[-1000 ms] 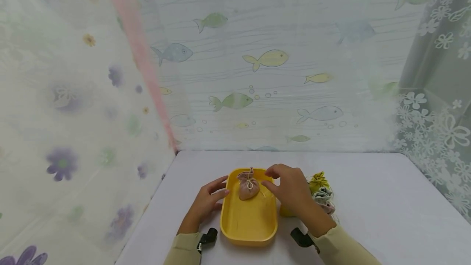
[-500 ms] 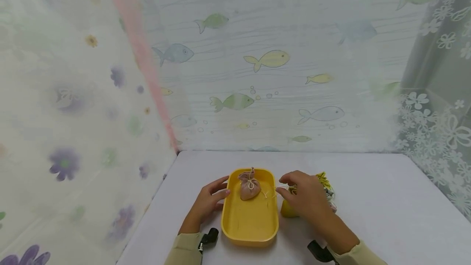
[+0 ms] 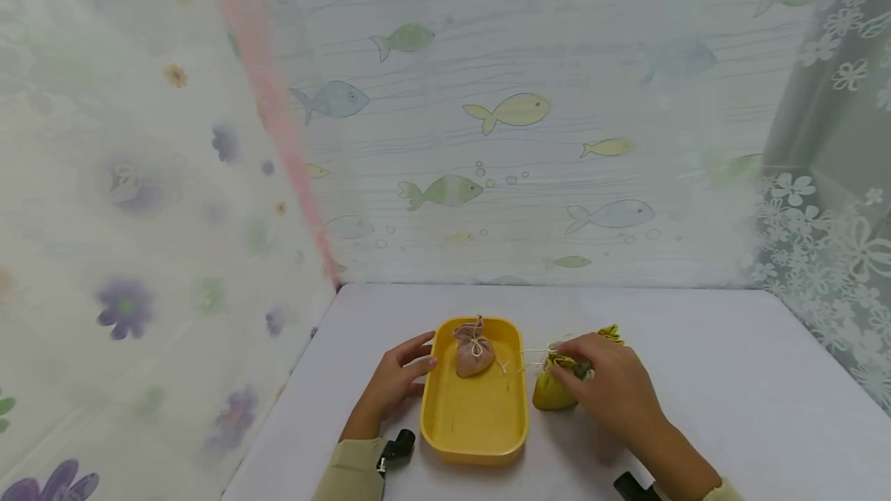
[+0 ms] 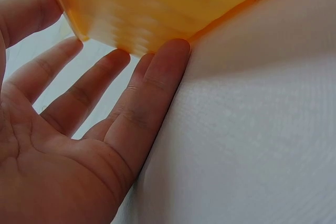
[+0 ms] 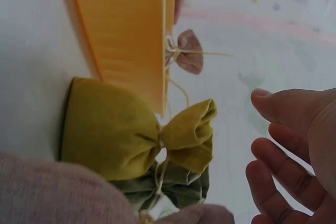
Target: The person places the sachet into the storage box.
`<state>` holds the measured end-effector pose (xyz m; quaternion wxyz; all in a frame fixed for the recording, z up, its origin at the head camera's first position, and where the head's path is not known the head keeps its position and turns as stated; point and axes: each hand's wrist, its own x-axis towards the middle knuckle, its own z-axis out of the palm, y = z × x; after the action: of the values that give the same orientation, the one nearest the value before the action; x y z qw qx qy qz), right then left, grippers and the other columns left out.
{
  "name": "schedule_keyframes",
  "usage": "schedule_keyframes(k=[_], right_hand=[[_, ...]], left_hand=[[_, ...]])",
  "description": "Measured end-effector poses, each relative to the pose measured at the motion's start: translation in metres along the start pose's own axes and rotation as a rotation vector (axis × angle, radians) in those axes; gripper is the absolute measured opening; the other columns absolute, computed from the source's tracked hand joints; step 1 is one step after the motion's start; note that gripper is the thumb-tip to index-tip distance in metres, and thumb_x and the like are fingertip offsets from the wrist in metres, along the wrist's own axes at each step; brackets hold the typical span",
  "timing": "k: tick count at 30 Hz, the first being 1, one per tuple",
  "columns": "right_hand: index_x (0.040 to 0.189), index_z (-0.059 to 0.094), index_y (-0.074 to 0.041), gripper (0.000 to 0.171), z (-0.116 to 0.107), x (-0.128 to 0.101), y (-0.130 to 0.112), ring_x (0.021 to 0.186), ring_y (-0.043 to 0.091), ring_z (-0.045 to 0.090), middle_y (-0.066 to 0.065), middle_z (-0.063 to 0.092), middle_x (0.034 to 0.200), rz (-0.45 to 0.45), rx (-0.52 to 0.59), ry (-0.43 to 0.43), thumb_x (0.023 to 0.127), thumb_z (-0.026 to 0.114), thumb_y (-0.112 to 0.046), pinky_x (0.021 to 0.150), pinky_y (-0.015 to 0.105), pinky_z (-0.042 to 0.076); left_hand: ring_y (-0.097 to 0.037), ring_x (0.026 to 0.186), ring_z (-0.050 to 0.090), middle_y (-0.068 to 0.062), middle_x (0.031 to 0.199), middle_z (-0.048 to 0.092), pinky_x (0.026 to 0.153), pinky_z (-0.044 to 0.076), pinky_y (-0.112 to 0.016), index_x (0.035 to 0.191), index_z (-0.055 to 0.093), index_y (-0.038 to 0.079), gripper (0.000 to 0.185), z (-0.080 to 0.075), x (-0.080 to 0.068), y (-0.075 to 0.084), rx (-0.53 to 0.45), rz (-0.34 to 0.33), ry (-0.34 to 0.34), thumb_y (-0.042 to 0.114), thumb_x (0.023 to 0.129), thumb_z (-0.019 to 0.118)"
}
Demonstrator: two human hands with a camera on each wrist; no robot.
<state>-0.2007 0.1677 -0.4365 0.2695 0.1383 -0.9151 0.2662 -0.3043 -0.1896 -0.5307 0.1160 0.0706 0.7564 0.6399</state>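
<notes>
A yellow tray (image 3: 473,427) lies on the white table with a pinkish-brown drawstring pouch (image 3: 475,359) standing in its far half. My left hand (image 3: 391,379) rests against the tray's left side, fingers spread and fairly straight; the left wrist view has the fingertips (image 4: 173,51) at its outer wall. Right of the tray, my right hand (image 3: 618,385) hovers by a mustard-yellow pouch (image 3: 554,393), partly covering the group behind. In the right wrist view, its loosely bent fingers hold nothing, apart from the mustard pouch's tied neck.
Beside the mustard pouch are a dark green pouch (image 5: 186,188) and, nearest the right wrist camera, a pinkish-grey pouch (image 5: 58,190). Another yellow-green pouch top (image 3: 611,333) shows behind my right hand. Pale drawstrings trail toward the tray. A fish-print curtain (image 3: 515,176) hangs behind the table.
My right hand has moved from over the tray, near the pinkish-brown pouch, rightward to the group of pouches. The left hand stays at the tray's side.
</notes>
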Motion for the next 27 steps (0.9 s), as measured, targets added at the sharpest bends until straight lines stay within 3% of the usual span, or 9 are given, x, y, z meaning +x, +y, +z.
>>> schedule_keyframes(k=[10,16,22,27], right_hand=[[0.093,0.075,-0.023,0.028,-0.007,-0.017,0.014,0.098,0.019,0.064,-0.010,0.069,0.099,0.047,-0.062,0.019,0.074,0.094,-0.027,0.081,0.047,0.058],[0.092,0.073,-0.026,0.033,-0.008,-0.026,0.022,0.094,0.018,0.062,-0.009,0.065,0.099,0.037,-0.075,0.051,0.069,0.097,-0.028,0.077,0.046,0.057],[0.093,0.070,-0.028,0.036,-0.007,-0.032,0.027,0.086,0.014,0.056,-0.008,0.061,0.096,0.051,-0.077,0.052,0.069,0.097,-0.034,0.069,0.037,0.053],[0.094,0.070,-0.024,0.039,-0.010,-0.037,0.032,0.084,0.014,0.055,-0.006,0.060,0.095,0.067,-0.078,0.056,0.068,0.097,-0.035,0.066,0.034,0.051]], left_hand=[[-0.029,0.126,0.064,-0.014,0.154,0.054,0.088,0.064,-0.042,0.150,0.055,0.033,0.056,0.000,-0.001,0.001,0.002,-0.001,0.007,0.033,0.097,0.073],[-0.029,0.125,0.065,-0.013,0.153,0.053,0.088,0.063,-0.042,0.150,0.055,0.033,0.058,0.000,0.000,-0.001,0.003,-0.006,0.006,0.037,0.096,0.074],[-0.028,0.123,0.067,-0.013,0.153,0.054,0.087,0.064,-0.041,0.150,0.055,0.033,0.058,-0.002,-0.001,0.000,0.016,-0.009,0.020,0.037,0.096,0.074],[-0.029,0.123,0.066,-0.014,0.153,0.054,0.088,0.064,-0.042,0.150,0.055,0.033,0.058,-0.001,0.000,0.000,0.001,-0.010,0.013,0.037,0.096,0.074]])
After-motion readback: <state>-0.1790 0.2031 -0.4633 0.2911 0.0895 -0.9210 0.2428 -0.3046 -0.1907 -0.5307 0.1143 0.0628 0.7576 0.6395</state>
